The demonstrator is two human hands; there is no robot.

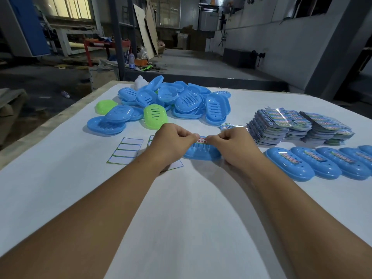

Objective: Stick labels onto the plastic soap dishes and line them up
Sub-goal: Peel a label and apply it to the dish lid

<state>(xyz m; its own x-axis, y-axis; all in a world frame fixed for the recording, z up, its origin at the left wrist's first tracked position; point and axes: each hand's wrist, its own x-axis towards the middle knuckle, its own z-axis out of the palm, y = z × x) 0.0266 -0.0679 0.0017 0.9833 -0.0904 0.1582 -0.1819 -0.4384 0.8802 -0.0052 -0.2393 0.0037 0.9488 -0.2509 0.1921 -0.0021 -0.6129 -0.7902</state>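
Head view: one moment at a white desk (181,208), seen from above the person's forearms.
Backing sheet: an emptied label sheet (125,151) with four blank cells lies flat left of the hands, towards the left edge of the desk.
Second sheet: another sheet (174,165) lies mostly hidden under the left wrist; its contents cannot be made out.
Loose dishes: a heap of blue soap dishes (181,101) sits near the far edge, with two green soap dishes (155,116) at its near left side and a white bottle (140,82) behind it.
Left hand: the left hand (171,143) has its fingers curled, pinching the left end of a label (202,139).
Label: white with red printing, stretched between both hands just above the dish; whether it touches the dish cannot be told.
Dish in work: a blue soap dish (202,153) rests on the desk in the middle, between and beneath the two hands.
Right hand: the right hand (234,147) has its fingers curled, pinching the label's right end.
Label stock: stacks of printed label sheets (298,125) stand towards the right edge, with a few loose ones (226,126) just left of them.
Finished row: labelled blue dishes (314,164) lie side by side, touching, running off the right edge of the frame.
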